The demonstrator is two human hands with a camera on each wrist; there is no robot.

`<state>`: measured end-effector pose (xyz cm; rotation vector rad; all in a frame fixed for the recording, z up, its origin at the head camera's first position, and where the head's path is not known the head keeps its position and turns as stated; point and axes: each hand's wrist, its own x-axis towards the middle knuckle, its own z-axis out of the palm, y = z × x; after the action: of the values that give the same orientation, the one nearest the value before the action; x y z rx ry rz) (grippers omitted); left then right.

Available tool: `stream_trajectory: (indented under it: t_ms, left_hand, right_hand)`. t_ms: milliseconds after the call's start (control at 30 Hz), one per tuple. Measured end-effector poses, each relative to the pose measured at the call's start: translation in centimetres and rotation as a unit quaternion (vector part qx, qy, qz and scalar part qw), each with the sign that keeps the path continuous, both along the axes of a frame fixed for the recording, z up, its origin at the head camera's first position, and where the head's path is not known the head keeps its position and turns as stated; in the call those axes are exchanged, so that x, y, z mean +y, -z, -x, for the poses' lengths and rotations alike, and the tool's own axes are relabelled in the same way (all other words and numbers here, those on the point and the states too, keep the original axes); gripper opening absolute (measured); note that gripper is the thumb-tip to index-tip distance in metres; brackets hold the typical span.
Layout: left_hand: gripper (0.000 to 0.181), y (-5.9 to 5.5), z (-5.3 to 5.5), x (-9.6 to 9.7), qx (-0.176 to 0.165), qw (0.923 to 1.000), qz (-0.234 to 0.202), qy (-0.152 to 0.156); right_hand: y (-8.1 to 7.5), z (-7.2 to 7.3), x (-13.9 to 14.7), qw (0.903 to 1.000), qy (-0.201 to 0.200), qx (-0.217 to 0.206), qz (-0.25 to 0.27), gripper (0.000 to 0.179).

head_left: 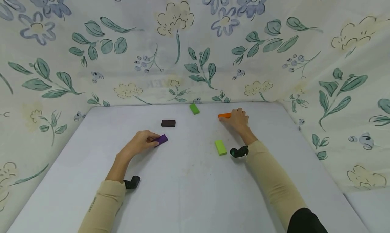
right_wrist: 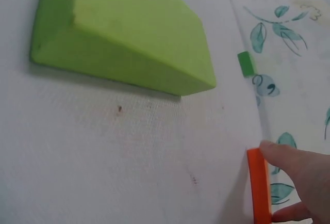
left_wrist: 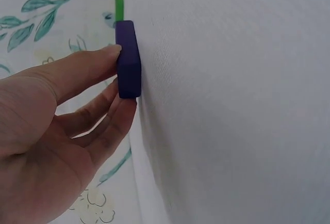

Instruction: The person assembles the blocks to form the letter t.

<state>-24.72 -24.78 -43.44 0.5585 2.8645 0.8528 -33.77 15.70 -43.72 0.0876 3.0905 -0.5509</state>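
Note:
My left hand (head_left: 141,143) pinches a purple block (head_left: 161,140) between thumb and fingertips, at the left of the table's middle. In the left wrist view the thumb presses one face of the purple block (left_wrist: 128,59), and fingers lie at its lower end. Farther back on the right, my right hand (head_left: 239,120) holds an orange block (head_left: 224,115); the hand hides part of it. In the right wrist view the thumb touches the top end of the orange block (right_wrist: 259,185). A dark brown block (head_left: 168,123) lies just beyond the left hand.
A lime green block (head_left: 220,147) lies near the right wrist, looming large in the right wrist view. Another green block (head_left: 194,109) sits by the back edge of the white table (head_left: 182,192). A floral cloth (head_left: 195,40) hangs behind and along the sides.

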Motion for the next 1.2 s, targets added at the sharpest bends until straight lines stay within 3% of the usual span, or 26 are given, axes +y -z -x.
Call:
stream_trajectory:
  t_ms: [333, 567, 933, 1200]
  left_hand:
    - [0.033, 0.1, -0.4, 0.0, -0.014, 0.9999, 0.001, -0.004]
    - [0.031, 0.2, -0.9, -0.7, -0.013, 0.9999, 0.000, -0.007]
    - [0.032, 0.4, -0.3, -0.1, -0.010, 0.9999, -0.014, -0.001]
    - [0.032, 0.3, -0.1, 0.1, -0.014, 0.9997, -0.018, -0.012]
  right_hand:
    - [0.7, 0.4, 0.6, 0.9987, -0.008, -0.006, 0.051, 0.066]
    - [1.6, 1.1, 0.1, 0.9988, -0.027, -0.015, 0.038, 0.078]
    - [1.2, 1.2, 0.4, 0.9985, -0.031, -0.017, 0.041, 0.075]
    - [1.3, 1.4, 1.0, 0.9979, -0.038, -0.016, 0.050, 0.078]
